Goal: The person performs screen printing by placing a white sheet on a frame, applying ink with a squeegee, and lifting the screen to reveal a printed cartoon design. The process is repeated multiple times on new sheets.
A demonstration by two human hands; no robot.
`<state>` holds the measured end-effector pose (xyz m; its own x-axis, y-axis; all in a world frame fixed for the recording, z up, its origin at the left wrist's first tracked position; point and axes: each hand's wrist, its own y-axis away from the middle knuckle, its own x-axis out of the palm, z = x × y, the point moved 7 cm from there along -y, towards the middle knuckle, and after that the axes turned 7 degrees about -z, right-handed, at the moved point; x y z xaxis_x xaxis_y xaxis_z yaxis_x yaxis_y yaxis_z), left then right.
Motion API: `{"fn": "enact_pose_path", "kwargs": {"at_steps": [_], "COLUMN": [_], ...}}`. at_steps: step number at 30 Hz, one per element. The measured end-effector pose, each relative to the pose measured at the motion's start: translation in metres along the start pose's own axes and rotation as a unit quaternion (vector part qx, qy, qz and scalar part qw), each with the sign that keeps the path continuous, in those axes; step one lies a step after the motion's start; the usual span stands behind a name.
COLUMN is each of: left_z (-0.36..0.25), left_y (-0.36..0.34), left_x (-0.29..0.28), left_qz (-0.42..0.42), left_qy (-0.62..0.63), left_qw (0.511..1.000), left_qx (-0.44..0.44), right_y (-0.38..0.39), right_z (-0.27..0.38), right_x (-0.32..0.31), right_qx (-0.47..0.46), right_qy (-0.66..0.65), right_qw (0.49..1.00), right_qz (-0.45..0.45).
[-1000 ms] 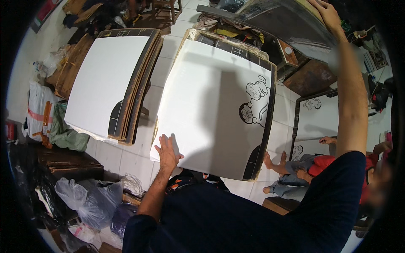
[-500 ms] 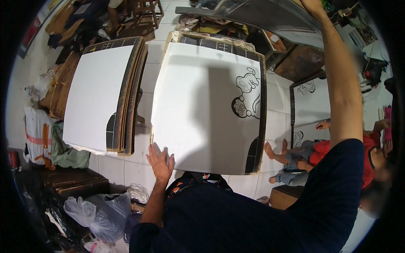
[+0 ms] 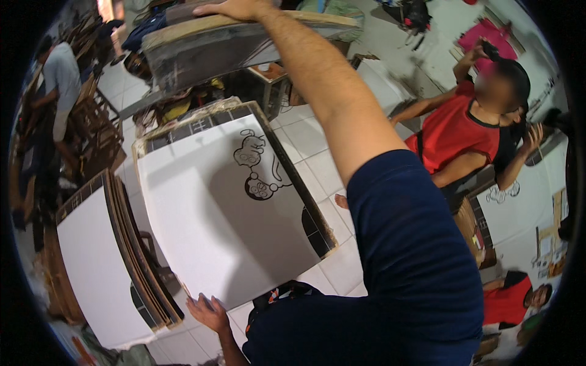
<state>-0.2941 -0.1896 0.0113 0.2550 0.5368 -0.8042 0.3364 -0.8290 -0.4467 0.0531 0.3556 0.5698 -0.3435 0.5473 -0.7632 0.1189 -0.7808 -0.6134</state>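
In front of me a white sheet (image 3: 183, 207) lies on a dark-edged board (image 3: 278, 152). Black cartoon figures (image 3: 256, 165) are printed at its upper right. At the board's near left corner rests my left hand (image 3: 209, 313), its fingers spread against the edge and holding nothing. Beyond the board's far end, a grey screen-printing frame (image 3: 213, 52) with a wooden top edge stands tilted up. My right hand (image 3: 238, 8) reaches over and grips that top edge; part of its fingers are hidden behind it.
A stack of boards (image 3: 131, 250) topped by another white sheet (image 3: 91, 262) stands to the left. At right, a person in a red shirt (image 3: 455, 131) sits near a printed sheet (image 3: 510, 210). Another person in grey (image 3: 61, 70) is at far left.
The view has swung to the right, so the boards appear further left and turned. My right hand stays on the raised frame, and my left hand stays by the board's corner.
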Motion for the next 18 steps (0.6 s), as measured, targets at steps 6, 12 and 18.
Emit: {"fn": "enact_pose_path", "kwargs": {"at_steps": [6,12,18], "left_z": [-0.002,0.002,0.065], "left_y": [-0.010,-0.019,-0.015], "left_x": [-0.012,-0.007,-0.021], "left_qz": [-0.098,0.020,-0.050], "left_qy": [0.058,0.013,0.019], "left_qw": [0.993,0.999,0.975], "left_qx": [0.018,-0.049,-0.217], "right_y": [0.004,0.013,-0.016], "right_z": [0.004,0.012,-0.004], "right_x": [0.008,0.004,0.026], "right_qx": [0.007,-0.014,-0.112], "right_qy": [0.043,-0.025,-0.045], "right_qw": [0.998,0.999,0.993], "right_qz": [0.045,0.039,-0.012]}}
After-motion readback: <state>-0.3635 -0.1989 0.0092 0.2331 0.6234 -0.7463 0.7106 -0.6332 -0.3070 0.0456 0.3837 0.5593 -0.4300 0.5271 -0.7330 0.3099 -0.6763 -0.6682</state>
